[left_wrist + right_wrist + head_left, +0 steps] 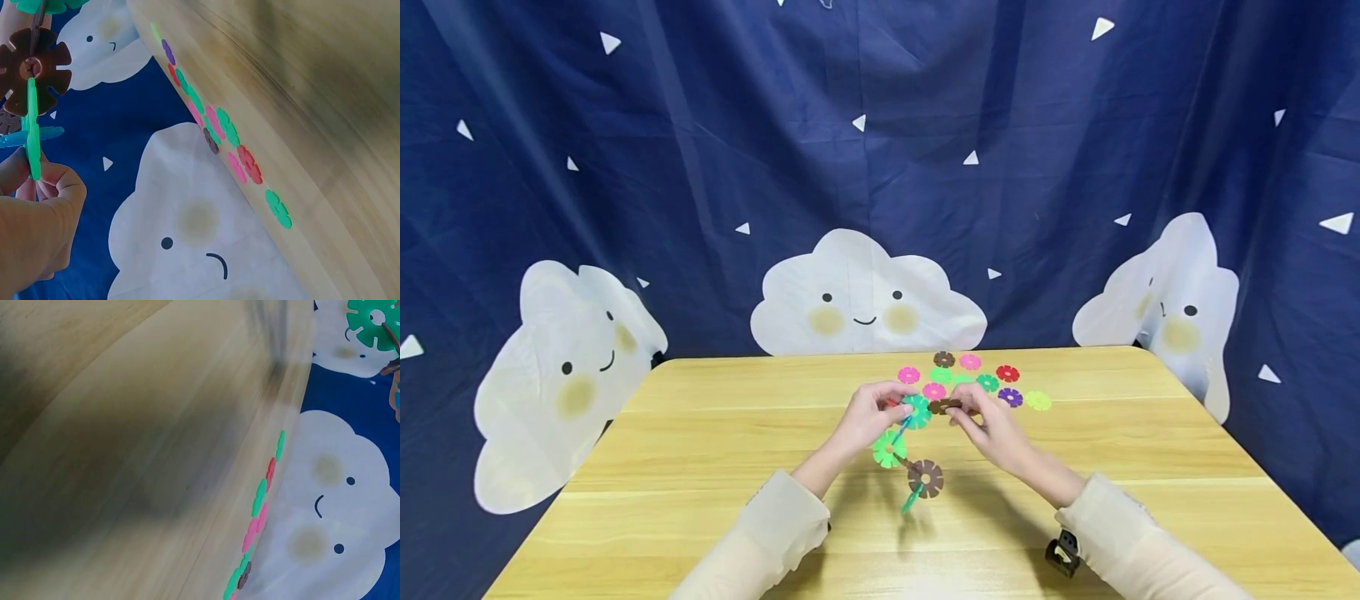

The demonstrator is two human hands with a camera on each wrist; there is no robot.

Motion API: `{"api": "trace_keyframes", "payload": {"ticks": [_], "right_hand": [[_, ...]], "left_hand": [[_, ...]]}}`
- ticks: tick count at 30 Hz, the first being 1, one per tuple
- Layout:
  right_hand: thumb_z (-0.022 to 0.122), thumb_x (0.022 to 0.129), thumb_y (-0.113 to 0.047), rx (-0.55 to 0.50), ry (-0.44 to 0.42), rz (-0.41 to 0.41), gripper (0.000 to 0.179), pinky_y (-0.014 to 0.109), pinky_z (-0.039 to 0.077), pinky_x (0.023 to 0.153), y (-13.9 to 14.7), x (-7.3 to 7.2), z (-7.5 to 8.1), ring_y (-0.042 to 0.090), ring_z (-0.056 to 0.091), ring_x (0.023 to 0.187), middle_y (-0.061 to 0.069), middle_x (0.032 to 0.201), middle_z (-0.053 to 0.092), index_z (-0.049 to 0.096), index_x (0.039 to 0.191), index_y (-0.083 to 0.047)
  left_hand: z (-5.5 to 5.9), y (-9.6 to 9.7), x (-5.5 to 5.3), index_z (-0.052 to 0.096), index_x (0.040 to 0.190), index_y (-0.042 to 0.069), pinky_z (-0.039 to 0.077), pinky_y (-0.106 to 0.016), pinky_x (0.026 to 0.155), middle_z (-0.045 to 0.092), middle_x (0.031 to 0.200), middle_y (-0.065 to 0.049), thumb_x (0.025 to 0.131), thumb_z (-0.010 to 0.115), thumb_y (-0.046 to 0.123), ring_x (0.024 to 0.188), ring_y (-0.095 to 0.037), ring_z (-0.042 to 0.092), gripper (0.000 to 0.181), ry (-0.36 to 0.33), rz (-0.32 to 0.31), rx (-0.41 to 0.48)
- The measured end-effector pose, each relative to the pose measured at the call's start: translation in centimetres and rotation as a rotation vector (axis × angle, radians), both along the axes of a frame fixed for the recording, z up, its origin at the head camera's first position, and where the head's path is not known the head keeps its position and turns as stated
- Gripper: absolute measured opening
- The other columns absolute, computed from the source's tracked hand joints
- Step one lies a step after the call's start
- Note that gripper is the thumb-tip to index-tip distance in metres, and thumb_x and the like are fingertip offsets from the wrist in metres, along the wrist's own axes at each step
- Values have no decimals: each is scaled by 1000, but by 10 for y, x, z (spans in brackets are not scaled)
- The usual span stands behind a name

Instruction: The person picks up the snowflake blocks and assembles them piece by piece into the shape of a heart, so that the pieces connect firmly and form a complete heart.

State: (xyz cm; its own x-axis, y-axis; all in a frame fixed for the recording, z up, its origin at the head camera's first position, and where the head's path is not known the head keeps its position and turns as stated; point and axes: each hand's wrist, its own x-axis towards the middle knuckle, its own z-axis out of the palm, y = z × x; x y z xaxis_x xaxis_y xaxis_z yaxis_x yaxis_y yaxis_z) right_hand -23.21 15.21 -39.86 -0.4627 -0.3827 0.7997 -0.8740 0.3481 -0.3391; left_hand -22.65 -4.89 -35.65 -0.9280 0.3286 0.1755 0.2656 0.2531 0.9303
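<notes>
Notched plastic flower discs are joined into a hanging chain between my hands. My left hand (867, 414) pinches a teal-green disc (917, 413) at the chain's top; the left wrist view shows thumb and fingers of that hand (47, 215) on the lower edge of a green disc (33, 134). Below hang a blue disc (902, 429) seen edge-on, a light green disc (878, 451), a brown disc (936, 478) and a green disc (912, 498). A dark brown disc (942, 407), held nearly flat beside the teal-green one, is pinched by my right hand (996, 427).
Loose discs lie spread on the wooden table (700, 467) behind my hands, among them a red one (1007, 373), a purple one (1011, 397) and a yellow one (1038, 401). A dark blue curtain (925, 108) with cloud prints hangs along the far edge.
</notes>
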Motion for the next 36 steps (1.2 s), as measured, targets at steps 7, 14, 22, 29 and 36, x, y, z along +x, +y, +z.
{"api": "trace_keyframes", "payload": {"ticks": [7, 14, 22, 29, 36], "right_hand": [[62, 63, 28, -4, 58, 16, 36, 21, 52, 56, -2, 1, 0, 19, 61, 60, 12, 74, 61, 49, 87, 5], [62, 75, 16, -48, 114, 88, 20, 19, 52, 60, -3, 1, 1, 21, 62, 61, 18, 77, 64, 52, 87, 4], [54, 88, 0, -70, 175, 129, 9, 18, 51, 58, -8, -1, 6, 22, 61, 58, 19, 76, 64, 50, 83, 6], [46, 94, -17, 4, 169, 125, 22, 16, 50, 59, -1, 1, 10, 18, 61, 60, 14, 79, 64, 53, 90, 4], [51, 93, -16, -1, 204, 84, 22, 14, 47, 60, 6, 0, 9, 14, 55, 67, 12, 88, 60, 57, 97, 4]], "left_hand": [[-11, 3, -8, 63, 107, -4, 50, -32, 66, 61, 82, -13, 81, 62, -2, 65, -13, 52, 25, -37, 5, 14], [-12, 5, -8, 62, 105, -5, 51, -34, 68, 51, 73, 0, 80, 61, -6, 65, -10, 48, 26, -107, -1, 84], [-6, 9, -3, 62, 103, -4, 44, -19, 61, 49, 75, -1, 79, 59, -9, 68, -12, 46, 25, -175, 25, 130], [-2, 7, -1, 63, 101, -3, 46, -25, 64, 50, 73, 0, 80, 60, -6, 65, -11, 47, 22, -121, -22, 92], [-5, 5, -3, 61, 105, -4, 49, -35, 72, 53, 77, -2, 80, 59, -6, 68, -11, 48, 25, -124, -6, 95]]}}
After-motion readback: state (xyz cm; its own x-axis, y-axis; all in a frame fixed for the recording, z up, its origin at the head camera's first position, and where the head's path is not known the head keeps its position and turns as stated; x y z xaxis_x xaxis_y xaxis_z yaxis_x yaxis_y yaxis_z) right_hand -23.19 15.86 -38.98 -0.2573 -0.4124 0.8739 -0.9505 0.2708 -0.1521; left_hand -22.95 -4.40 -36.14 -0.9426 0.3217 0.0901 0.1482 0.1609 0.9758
